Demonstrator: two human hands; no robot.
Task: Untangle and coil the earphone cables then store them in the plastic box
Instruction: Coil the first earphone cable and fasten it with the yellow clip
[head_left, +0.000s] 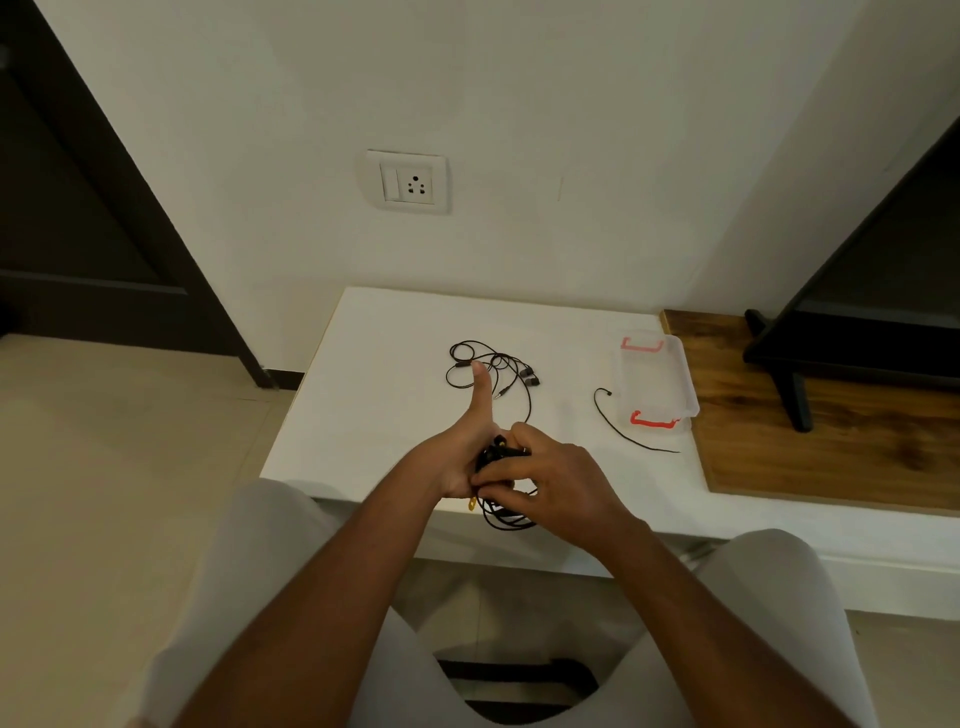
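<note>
Both hands meet over the counter's near edge, the left hand, thumb raised, and the right hand gripping a black earphone cable. Best to wind even, snug loops without kinks. A tangled earphone lies at 12 o'clock and the plastic box at 2 o'clock.

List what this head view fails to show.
- Bundle: mostly covered by the right hand; whether it is coiled or tangled is unclear.
- Left hand: its fingers are hidden behind the bundle and the right hand.
- Loose earphones: the left thumb covers part; crossings are too thin to trace.
- Box: clear and washed out; contents and lid state are unreadable.
</note>
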